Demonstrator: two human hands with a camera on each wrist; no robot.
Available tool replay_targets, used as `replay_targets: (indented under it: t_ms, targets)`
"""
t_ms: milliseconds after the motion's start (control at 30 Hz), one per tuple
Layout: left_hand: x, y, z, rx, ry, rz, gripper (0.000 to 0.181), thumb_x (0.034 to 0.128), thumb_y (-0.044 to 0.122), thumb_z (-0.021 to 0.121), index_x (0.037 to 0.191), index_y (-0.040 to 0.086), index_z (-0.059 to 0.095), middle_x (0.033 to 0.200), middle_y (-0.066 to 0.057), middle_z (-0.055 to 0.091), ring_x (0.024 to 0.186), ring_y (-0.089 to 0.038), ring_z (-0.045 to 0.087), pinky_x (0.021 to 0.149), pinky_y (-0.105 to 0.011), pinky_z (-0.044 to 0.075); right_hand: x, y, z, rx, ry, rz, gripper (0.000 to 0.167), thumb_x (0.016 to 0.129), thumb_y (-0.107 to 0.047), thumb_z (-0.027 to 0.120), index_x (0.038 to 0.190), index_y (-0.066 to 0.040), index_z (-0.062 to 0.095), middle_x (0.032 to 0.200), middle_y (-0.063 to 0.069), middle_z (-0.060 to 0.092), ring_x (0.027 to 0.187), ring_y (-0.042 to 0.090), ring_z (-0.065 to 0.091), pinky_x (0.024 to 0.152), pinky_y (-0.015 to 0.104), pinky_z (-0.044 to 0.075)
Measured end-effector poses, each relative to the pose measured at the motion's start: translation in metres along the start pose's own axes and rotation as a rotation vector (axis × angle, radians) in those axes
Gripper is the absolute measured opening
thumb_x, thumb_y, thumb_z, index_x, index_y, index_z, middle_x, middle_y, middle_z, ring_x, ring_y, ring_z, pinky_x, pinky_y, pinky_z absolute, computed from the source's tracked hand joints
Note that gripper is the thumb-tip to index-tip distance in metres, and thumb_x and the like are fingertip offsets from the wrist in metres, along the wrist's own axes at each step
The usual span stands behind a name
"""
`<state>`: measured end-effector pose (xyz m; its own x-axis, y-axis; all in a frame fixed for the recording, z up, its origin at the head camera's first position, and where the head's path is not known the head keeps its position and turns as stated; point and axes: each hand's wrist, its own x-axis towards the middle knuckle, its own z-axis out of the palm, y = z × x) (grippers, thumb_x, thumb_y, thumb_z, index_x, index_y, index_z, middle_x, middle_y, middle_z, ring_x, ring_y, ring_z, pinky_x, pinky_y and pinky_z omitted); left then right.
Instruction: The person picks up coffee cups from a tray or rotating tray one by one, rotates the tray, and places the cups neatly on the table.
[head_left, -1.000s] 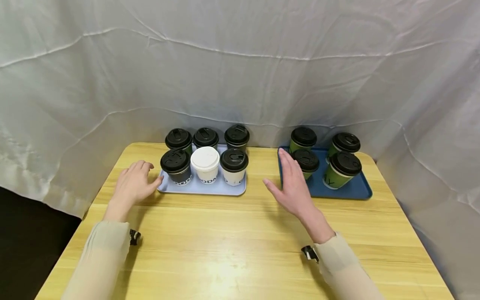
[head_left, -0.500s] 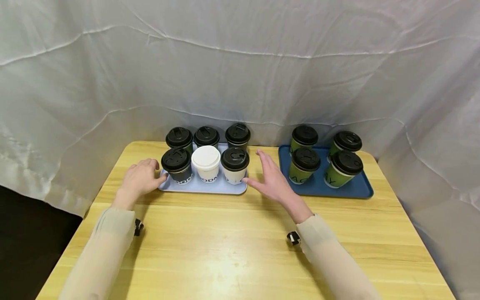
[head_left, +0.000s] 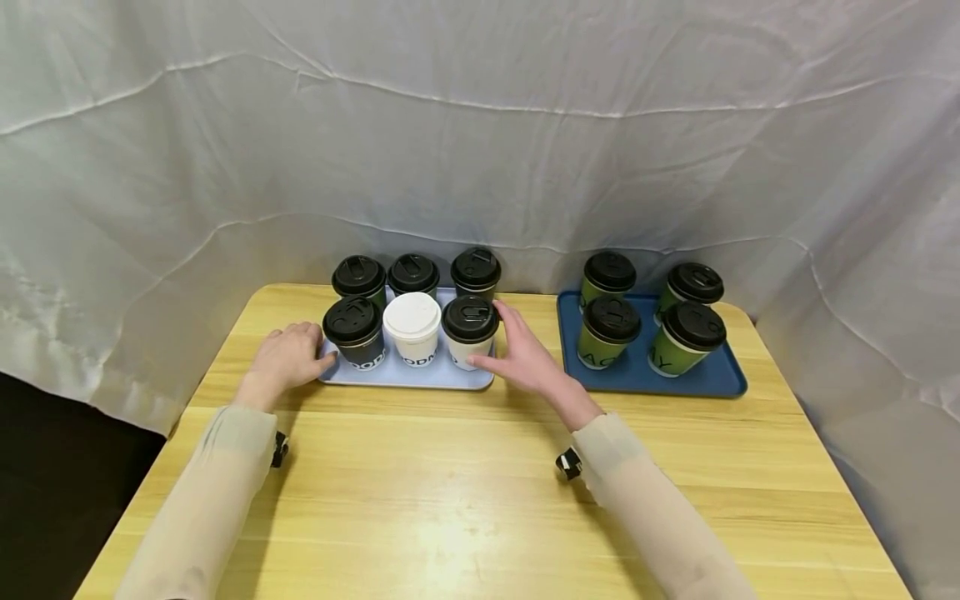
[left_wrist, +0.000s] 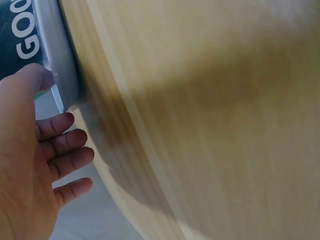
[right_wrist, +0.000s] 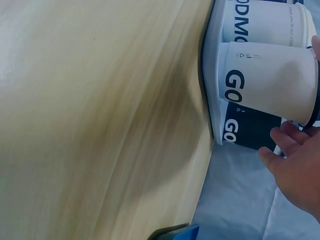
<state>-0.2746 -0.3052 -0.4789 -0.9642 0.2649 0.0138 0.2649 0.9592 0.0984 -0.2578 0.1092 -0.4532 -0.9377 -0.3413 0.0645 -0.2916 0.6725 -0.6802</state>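
My left hand (head_left: 285,360) is at the left end of a pale blue tray (head_left: 408,384), beside a dark paper coffee cup (head_left: 365,352) with a black lid. In the left wrist view its thumb lies over the tray's rim, while the relaxed fingers (left_wrist: 70,160) stay apart below. My right hand (head_left: 522,357) reaches around the right side of a white coffee cup (head_left: 463,350) with a black lid. Its thumb is at the cup's front and its fingers are spread beside it; firm contact is unclear. A white-lidded cup (head_left: 412,317) stands between these two.
Several black-lidded cups (head_left: 476,265) form the pale tray's back row, close to the grey curtain (head_left: 480,167). Right of it, a dark blue tray (head_left: 705,382) bears several green cups (head_left: 603,346) with black lids. Both trays stand on the wooden table (head_left: 450,500).
From beside the dark blue tray, my right hand has moved left to the white cup with the black lid. My left hand has shifted slightly right, up to the pale tray's end.
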Motion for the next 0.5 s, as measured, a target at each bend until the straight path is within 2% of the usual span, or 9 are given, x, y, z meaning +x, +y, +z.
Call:
replay_targets:
  t_ms: [167,400,500]
  targets:
    - [0.001,-0.002,0.004,0.034,-0.022,0.024,0.033,0.0947,0.036,0.059,0.094,0.003,0.055,0.097,-0.016,0.060,0.096,-0.039,0.059,0.084,-0.055,0.045,0.005,-0.001,0.005,0.044,0.035,0.034,0.111,0.083,-0.050,0.084,0.164,-0.008,0.020,0.166,0.018,0.030,0.152,0.034,0.033,0.122,0.052,0.028]
    - [0.003,-0.007,0.012,0.051,-0.025,0.044,0.034,0.1006,0.029,0.048,0.107,-0.003,0.057,0.120,-0.026,0.063,0.114,-0.045,0.057,0.099,-0.061,0.042,0.012,0.000,0.010,0.083,0.073,0.053,0.111,0.081,-0.047,0.087,0.162,-0.006,0.023,0.159,0.021,0.041,0.147,0.035,0.041,0.120,0.052,0.033]
    - [0.004,-0.007,0.015,0.054,-0.024,0.049,0.032,0.1010,0.027,0.046,0.107,-0.002,0.056,0.119,-0.025,0.062,0.115,-0.045,0.057,0.100,-0.060,0.042,0.015,0.002,0.010,0.094,0.073,0.046,0.111,0.081,-0.046,0.087,0.162,-0.006,0.023,0.158,0.020,0.043,0.145,0.035,0.043,0.119,0.051,0.034]
